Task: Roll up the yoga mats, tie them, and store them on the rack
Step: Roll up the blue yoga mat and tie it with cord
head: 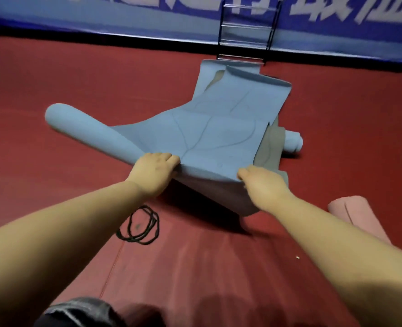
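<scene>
A blue yoga mat point(209, 133) lies unrolled across the red floor, its near end lifted off the ground. My left hand point(156, 169) grips that near edge on the left and my right hand point(261, 185) grips it on the right. A rolled blue mat point(89, 126) lies to the left, partly under the flat one. A grey mat point(271, 147) shows beneath the right side, with a rolled blue end point(294, 143) beyond it. A black cord point(141, 226) is coiled on the floor below my left wrist. The black wire rack point(247, 34) stands against the far wall.
A pink rolled mat point(358, 218) lies at the right, beside my right forearm. A blue banner with white characters point(101, 13) covers the far wall. My knee in dark trousers point(82, 310) is at the bottom edge.
</scene>
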`<state>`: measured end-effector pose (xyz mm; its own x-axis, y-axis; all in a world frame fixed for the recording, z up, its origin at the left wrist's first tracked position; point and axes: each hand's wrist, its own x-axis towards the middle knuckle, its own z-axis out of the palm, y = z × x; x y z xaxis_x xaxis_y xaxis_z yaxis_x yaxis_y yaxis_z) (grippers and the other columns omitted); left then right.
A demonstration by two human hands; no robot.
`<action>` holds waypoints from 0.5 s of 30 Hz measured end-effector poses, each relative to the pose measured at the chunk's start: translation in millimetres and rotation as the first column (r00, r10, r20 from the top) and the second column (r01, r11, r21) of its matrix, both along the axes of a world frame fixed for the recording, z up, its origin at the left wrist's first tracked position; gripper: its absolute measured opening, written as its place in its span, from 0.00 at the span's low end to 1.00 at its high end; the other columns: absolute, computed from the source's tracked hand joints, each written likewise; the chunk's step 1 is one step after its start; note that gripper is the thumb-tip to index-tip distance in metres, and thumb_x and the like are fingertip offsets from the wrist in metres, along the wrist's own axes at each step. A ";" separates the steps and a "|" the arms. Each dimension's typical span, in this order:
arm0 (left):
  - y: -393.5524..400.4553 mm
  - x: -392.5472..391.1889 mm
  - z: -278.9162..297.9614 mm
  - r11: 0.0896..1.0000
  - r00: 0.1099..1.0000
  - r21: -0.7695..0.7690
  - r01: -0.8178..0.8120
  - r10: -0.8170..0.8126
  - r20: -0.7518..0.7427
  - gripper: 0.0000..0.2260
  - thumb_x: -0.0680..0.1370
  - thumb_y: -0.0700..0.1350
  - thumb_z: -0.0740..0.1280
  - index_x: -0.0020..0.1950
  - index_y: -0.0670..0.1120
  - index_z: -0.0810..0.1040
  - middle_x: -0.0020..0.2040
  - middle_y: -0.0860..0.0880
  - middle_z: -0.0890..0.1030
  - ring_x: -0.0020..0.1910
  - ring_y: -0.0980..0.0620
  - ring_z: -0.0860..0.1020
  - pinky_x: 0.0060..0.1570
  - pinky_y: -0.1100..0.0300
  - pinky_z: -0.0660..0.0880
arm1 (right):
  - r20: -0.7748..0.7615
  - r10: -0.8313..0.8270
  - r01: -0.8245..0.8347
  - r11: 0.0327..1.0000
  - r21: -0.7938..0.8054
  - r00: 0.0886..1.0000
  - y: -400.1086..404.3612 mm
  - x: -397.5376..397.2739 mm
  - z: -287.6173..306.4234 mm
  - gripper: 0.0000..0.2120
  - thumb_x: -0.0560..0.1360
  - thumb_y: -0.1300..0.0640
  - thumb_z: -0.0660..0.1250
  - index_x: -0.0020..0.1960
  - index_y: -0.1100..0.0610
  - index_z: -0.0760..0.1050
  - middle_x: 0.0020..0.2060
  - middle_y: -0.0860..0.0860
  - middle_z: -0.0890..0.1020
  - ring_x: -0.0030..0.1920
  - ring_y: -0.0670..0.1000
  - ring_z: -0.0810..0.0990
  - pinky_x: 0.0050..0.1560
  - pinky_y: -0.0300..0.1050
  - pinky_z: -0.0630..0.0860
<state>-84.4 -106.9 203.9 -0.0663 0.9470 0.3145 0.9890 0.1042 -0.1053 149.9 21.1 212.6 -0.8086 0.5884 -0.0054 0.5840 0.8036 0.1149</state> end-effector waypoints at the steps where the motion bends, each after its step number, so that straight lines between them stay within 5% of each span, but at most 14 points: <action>1: -1.6 10.1 3.6 0.998 1.000 0.058 0.021 -0.020 -0.015 0.08 0.71 0.44 0.59 0.41 0.42 0.75 0.34 0.43 0.75 0.32 0.41 0.77 0.30 0.54 0.68 | 0.003 0.004 -0.004 0.998 0.067 1.000 4.6 7.7 16.6 0.12 0.78 0.63 0.57 0.61 0.58 0.66 0.54 0.56 0.73 0.54 0.58 0.74 0.41 0.48 0.65; 7: -16.6 51.5 30.0 0.983 1.000 0.183 0.020 -0.024 0.018 0.07 0.72 0.43 0.59 0.40 0.41 0.76 0.31 0.43 0.74 0.28 0.42 0.74 0.26 0.54 0.68 | -0.004 0.090 -0.085 0.947 0.310 0.996 0.1 40.3 96.0 0.14 0.74 0.69 0.58 0.58 0.61 0.67 0.50 0.59 0.71 0.47 0.59 0.71 0.37 0.49 0.58; 11: -24.3 67.8 61.0 0.979 0.989 0.203 0.020 -0.048 0.137 0.12 0.74 0.49 0.59 0.43 0.41 0.76 0.36 0.42 0.78 0.35 0.40 0.78 0.32 0.52 0.72 | -0.029 0.217 -0.184 0.884 0.431 0.976 -5.0 56.0 130.0 0.19 0.53 0.76 0.71 0.42 0.65 0.74 0.32 0.61 0.72 0.28 0.57 0.67 0.30 0.43 0.54; 15: -32.4 97.3 74.7 0.984 0.963 0.176 -0.013 -0.035 0.268 0.08 0.77 0.46 0.66 0.51 0.41 0.75 0.47 0.42 0.79 0.48 0.41 0.76 0.44 0.51 0.69 | 0.016 0.150 -0.139 0.862 0.488 0.989 -9.9 74.2 155.6 0.14 0.72 0.69 0.62 0.55 0.59 0.71 0.46 0.58 0.75 0.47 0.59 0.76 0.39 0.47 0.58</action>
<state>12.9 -139.3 278.6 -0.1611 0.8799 0.4471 0.9793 0.0862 0.1833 224.1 11.2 368.2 -0.8814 0.3883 0.2690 0.4724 0.7246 0.5018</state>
